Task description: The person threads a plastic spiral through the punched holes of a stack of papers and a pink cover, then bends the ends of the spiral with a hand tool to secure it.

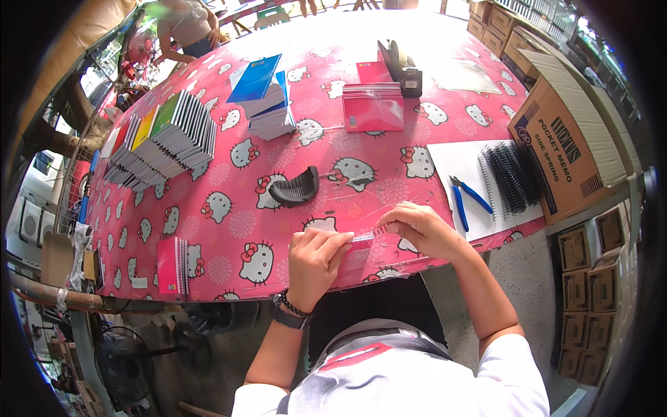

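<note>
Near the front edge of the table, my left hand (pixel 316 260) is closed on a small pink notebook (pixel 358 256), its pale top edge facing up. My right hand (pixel 420 228) pinches a thin dark spiral wire (pixel 379 229) beside that edge; how far the wire runs through the pages is too small to tell. Beyond both hands lies a black ridged, curved holder (pixel 294 189). On a white sheet (pixel 451 158) to the right rest blue-handled pliers (pixel 467 203) and a heap of black spiral coils (pixel 511 177).
Spiral-bound notebooks (pixel 174 132) stand stacked at the left, with a pink bound one (pixel 172 265) nearer. Farther back are blue-covered pads (pixel 267 104), pink pads (pixel 374 111) and a black tape dispenser (pixel 403 69). A cardboard box (pixel 566 142) borders the right; another person (pixel 186 31) stands far left.
</note>
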Tool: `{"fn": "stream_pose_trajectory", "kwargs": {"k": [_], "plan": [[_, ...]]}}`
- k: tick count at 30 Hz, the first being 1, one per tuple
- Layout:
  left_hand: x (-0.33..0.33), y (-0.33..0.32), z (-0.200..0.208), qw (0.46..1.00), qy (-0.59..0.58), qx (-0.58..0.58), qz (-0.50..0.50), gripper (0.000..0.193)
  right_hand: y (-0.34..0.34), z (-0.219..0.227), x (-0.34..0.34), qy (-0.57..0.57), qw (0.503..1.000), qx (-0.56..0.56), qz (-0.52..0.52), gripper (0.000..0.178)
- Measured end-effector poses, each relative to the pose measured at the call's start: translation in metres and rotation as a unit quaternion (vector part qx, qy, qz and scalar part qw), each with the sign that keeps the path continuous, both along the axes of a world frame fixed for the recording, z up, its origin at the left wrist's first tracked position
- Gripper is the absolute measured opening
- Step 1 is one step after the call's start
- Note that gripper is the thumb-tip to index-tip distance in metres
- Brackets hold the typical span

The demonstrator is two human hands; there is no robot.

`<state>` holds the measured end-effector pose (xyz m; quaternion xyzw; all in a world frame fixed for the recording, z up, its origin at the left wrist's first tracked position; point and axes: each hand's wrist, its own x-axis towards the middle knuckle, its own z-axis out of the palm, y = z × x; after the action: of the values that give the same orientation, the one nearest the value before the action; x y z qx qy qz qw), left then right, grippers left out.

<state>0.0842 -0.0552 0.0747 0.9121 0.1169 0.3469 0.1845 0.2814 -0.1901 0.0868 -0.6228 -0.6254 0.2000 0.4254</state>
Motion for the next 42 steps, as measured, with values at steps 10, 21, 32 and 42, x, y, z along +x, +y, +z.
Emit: {"fn": "stream_pose_trajectory", "kwargs": {"k": [10, 21, 32, 42], "plan": [[-0.002, -0.001, -0.002, 1.000, -0.003, 0.006, 0.002, 0.016, 0.003, -0.007, 0.004, -0.006, 1.000, -0.024, 0.017, 0.016], [-0.001, -0.009, 0.003, 1.000, 0.011, -0.019, 0.021, 0.020, 0.000, 0.002, -0.001, 0.028, 0.997, -0.064, 0.038, 0.027], [0.010, -0.030, 0.004, 0.995, 0.046, -0.059, 0.061, 0.027, 0.001, 0.006, -0.013, -0.128, 0.986, -0.109, 0.002, 0.030], [0.008, -0.030, 0.001, 0.993, 0.109, 0.000, 0.043, 0.016, 0.107, 0.005, 0.003, -0.014, 0.987, -0.154, -0.050, 0.040]]}}
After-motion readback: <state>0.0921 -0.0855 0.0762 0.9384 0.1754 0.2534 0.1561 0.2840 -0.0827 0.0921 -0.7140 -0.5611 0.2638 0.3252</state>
